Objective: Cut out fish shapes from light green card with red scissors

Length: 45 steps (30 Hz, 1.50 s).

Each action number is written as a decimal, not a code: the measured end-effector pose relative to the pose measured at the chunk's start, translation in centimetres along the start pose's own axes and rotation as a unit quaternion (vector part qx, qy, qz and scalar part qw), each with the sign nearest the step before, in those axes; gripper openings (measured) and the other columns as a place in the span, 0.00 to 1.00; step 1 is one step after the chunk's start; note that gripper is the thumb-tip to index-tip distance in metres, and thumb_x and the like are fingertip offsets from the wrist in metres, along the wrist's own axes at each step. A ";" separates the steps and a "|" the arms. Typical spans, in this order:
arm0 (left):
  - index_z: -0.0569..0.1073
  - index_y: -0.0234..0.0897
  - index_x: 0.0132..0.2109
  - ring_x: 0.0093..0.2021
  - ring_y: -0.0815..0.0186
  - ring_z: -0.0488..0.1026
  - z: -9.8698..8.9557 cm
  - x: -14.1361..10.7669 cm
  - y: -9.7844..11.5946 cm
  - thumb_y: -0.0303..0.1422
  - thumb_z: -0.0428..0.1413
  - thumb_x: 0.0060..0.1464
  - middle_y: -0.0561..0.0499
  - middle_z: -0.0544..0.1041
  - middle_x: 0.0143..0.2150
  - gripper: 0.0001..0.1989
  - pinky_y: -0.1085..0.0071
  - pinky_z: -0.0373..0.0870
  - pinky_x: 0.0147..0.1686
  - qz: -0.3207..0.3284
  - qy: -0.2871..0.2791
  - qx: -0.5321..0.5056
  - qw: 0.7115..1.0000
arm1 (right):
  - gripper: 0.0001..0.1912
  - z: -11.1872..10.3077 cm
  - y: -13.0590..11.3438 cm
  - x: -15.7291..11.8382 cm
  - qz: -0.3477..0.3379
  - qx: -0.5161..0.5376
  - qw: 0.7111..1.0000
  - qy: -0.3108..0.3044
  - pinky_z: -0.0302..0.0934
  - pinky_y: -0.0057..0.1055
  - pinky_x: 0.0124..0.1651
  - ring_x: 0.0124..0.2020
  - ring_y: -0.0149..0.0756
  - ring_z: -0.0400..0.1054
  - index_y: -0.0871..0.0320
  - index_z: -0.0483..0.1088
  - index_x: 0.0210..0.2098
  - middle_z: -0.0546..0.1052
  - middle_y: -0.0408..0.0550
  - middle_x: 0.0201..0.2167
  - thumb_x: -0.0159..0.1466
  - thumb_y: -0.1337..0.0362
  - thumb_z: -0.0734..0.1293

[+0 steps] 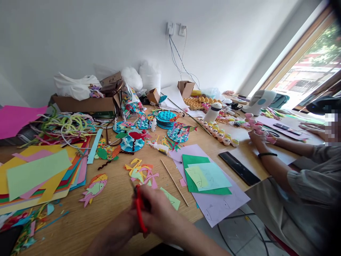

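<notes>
My right hand (160, 209) grips a pair of scissors (139, 209) with red handles, its short dark blades pointing away over the table. Close against it on the left is my left hand (118, 227), fingers curled in beside the handles; what they hold, if anything, is hidden. Just beyond the blades lies a pile of yellow, orange and pink paper scraps (141, 172). A layered paper fish (96, 186) in orange, pink and green rests to the left. Right of my hands are a green paper piece (170, 198) with drawn lines and a thin wooden stick (174, 182).
Stacked coloured paper (38, 174) covers the left side, near pipe cleaners (69, 124). Blue paper-plate crafts (132, 142) and a glue bottle (161, 147) lie ahead. Rightward are purple sheets (213, 202), a black phone (239, 168) and another person's hands (258, 137) holding pink pieces.
</notes>
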<state>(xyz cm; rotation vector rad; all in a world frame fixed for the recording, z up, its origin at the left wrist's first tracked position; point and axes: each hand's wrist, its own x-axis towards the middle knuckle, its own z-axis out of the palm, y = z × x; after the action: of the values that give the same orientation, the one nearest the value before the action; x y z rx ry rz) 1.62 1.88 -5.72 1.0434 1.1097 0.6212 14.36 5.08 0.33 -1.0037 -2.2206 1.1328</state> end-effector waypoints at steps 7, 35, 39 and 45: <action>0.66 0.37 0.32 0.27 0.71 0.62 -1.8 -0.5 0.7 0.37 0.56 0.45 0.56 0.68 0.27 0.09 0.73 0.60 0.29 0.015 -0.050 0.002 0.999 | 0.15 -3.5 6.4 -3.4 0.171 -0.168 0.971 0.023 0.51 0.24 0.31 0.30 0.31 0.63 0.58 0.65 0.39 0.73 0.45 0.32 0.51 0.75 0.63; 0.74 0.38 0.40 0.43 0.60 0.74 0.3 2.0 0.3 0.24 0.46 0.51 0.45 0.77 0.41 0.14 0.64 0.70 0.45 0.167 0.067 0.387 0.905 | 0.13 -2.9 6.9 -5.2 0.300 -0.249 0.921 0.007 0.48 0.28 0.32 0.40 0.41 0.69 0.59 0.64 0.41 0.76 0.52 0.40 0.56 0.73 0.62; 0.73 0.38 0.37 0.40 0.61 0.75 0.2 1.9 0.2 0.25 0.46 0.52 0.46 0.78 0.38 0.12 0.66 0.70 0.41 0.169 0.089 0.364 0.912 | 0.10 -2.9 7.5 -5.3 0.287 -0.234 0.929 0.025 0.47 0.28 0.31 0.36 0.39 0.68 0.59 0.64 0.38 0.76 0.51 0.36 0.56 0.73 0.61; 0.73 0.39 0.38 0.40 0.62 0.75 0.3 1.8 0.1 0.24 0.47 0.52 0.47 0.78 0.38 0.12 0.67 0.71 0.40 0.162 0.105 0.372 0.908 | 0.10 -2.6 8.3 -5.8 0.265 -0.218 0.938 0.044 0.50 0.27 0.32 0.35 0.38 0.68 0.58 0.65 0.38 0.76 0.50 0.34 0.56 0.72 0.61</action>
<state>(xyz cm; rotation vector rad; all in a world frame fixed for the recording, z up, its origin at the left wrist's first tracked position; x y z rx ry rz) 2.53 3.35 -6.33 1.8837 1.4205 0.5862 23.13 5.19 -5.46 -1.8849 -2.2385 0.7683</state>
